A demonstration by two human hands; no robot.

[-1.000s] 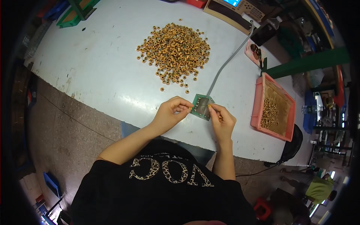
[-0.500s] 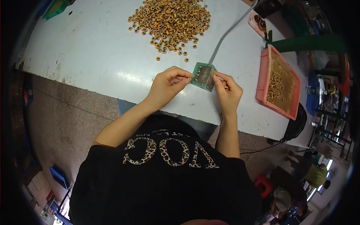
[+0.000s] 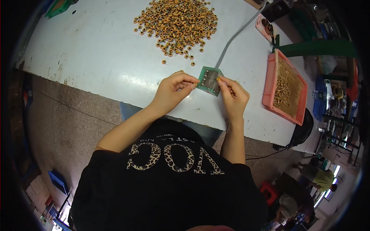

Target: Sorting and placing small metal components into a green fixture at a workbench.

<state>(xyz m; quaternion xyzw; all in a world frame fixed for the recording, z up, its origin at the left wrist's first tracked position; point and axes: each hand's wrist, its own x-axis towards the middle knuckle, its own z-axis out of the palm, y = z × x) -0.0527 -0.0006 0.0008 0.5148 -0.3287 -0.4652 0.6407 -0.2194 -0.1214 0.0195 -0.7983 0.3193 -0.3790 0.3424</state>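
A small green circuit-board fixture (image 3: 210, 80) with a grey metal plate and a row of metal contacts lies on the white table, between my two hands. My right hand (image 3: 234, 93) is closed at the fixture's right side, pinching a small yellow ring coil (image 3: 218, 78) over the plate. At the left edge of the fixture my left hand (image 3: 173, 91) is closed in a pinch, with a small yellowish coil (image 3: 195, 84) mostly hidden by the fingertips. Beyond the hands spreads a big heap of yellow-orange ring coils (image 3: 179, 25) with thin wire leads.
From the fixture a grey cable (image 3: 231, 38) runs to a dark box (image 3: 275, 10) at the far right. A pink tray (image 3: 269, 79) with more coils stands on the right, near a smaller pink container (image 3: 265, 29). A green bin (image 3: 58, 7) sits far left.
The whole view has shifted slightly. Both hands keep their pinches beside the fixture, and the coil in my right hand stays over its plate.
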